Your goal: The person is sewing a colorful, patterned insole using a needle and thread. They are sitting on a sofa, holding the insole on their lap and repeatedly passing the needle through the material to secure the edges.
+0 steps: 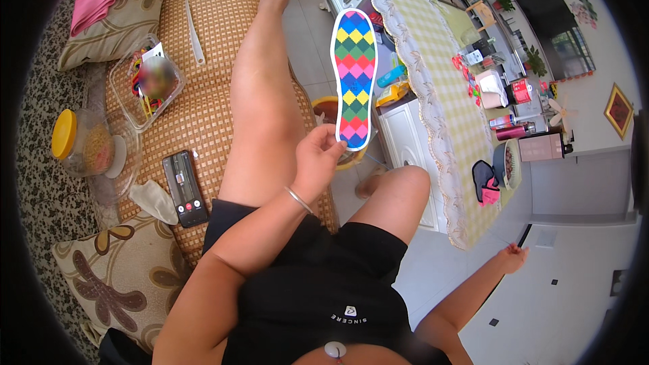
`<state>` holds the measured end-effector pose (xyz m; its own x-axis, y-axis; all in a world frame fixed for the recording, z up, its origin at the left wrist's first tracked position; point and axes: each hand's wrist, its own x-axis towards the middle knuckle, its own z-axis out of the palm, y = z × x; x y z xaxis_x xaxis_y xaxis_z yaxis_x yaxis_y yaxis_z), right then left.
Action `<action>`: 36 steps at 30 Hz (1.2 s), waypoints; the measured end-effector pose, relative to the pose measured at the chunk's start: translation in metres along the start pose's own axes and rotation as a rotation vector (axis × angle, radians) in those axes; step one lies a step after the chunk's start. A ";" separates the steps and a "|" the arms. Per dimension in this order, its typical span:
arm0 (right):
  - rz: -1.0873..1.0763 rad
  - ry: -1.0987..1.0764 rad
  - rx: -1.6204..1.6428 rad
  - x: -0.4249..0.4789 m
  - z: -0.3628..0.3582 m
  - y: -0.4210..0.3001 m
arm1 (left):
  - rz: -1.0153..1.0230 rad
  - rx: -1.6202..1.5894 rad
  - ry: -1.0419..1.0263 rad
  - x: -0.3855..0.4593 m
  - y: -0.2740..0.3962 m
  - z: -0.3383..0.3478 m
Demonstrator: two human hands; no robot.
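My left hand (319, 154) pinches the heel end of an embroidered insole (355, 78) between thumb and fingers. The insole has a white border and a diamond pattern in blue, yellow, green, red and pink. It is held up in front of my knees, patterned face towards me. A thin bluish thread (377, 162) runs from near its heel towards the right. My right hand (512, 258) is stretched far out to the right with its fingertips pinched together. A thin strand shows at those fingertips; whether a needle is there is too small to tell.
Left on the woven seat mat (213, 35) lie a phone (186, 187), a clear plastic box of coloured threads (147, 86), a yellow-lidded jar (83, 142) and a white fly swatter (192, 20). A cloth-covered table (431, 76) stands right; a yellow-rimmed bucket (324, 104) sits below.
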<state>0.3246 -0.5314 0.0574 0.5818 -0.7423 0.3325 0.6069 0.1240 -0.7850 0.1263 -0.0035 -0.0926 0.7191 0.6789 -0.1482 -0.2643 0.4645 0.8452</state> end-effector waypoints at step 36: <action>-0.516 -1.635 -0.520 -0.413 0.178 0.014 | -0.087 -0.167 -0.151 -0.002 0.012 0.000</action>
<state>0.1897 -0.1058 0.0019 0.4948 0.7450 0.4474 0.8549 -0.3247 -0.4046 0.1221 0.0009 -0.0824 0.8282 0.5458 -0.1277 -0.2909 0.6132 0.7344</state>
